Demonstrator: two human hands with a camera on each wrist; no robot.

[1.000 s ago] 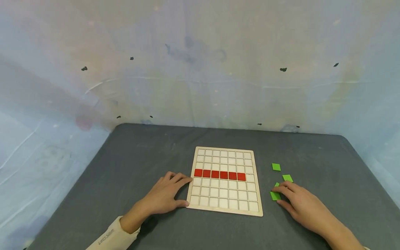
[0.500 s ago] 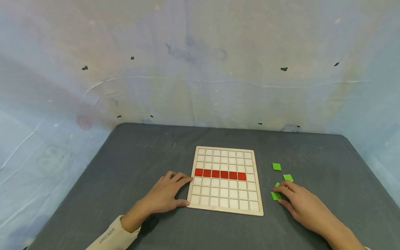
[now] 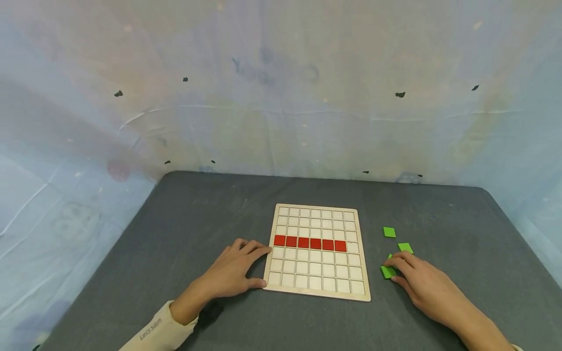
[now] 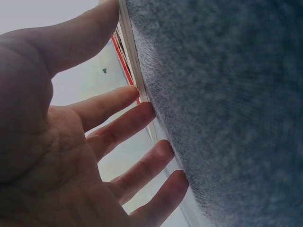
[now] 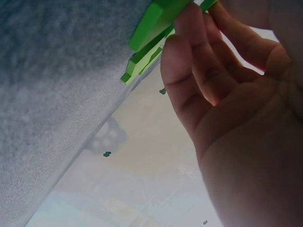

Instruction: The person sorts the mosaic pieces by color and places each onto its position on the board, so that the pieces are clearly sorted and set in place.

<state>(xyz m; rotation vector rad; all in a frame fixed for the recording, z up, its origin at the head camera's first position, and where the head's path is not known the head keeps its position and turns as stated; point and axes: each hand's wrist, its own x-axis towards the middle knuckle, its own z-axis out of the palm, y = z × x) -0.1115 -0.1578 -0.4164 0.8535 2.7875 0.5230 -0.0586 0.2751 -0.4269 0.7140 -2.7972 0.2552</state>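
Observation:
A light wooden grid board [image 3: 317, 295] lies on the table, with a row of red square tiles [image 3: 315, 243] set across its middle. My left hand [image 3: 232, 270] rests at the board's left edge, fingers spread and relaxed, thumb at the near corner. To the right of the board, my right hand [image 3: 428, 287] pinches a green square tile [image 3: 387, 272] between thumb and fingers; the tile's side face shows, slightly tilted. Just behind it another green tile is mostly covered by the fingers. In the right wrist view, green tiles [image 5: 154, 23] overlap beside the fingertips.
Two more green tiles lie beyond the right hand, one close to its knuckles [image 3: 406, 247] and one farther back [image 3: 389, 232]. The dark grey table [image 3: 210, 204] ends at a pale patterned cloth backdrop [image 3: 281, 97] behind and at the sides.
The nearest green tile has gone from lying flat to slightly tilted, as the right thumb and fingers pinch it. The left hand stays at the board's edge.

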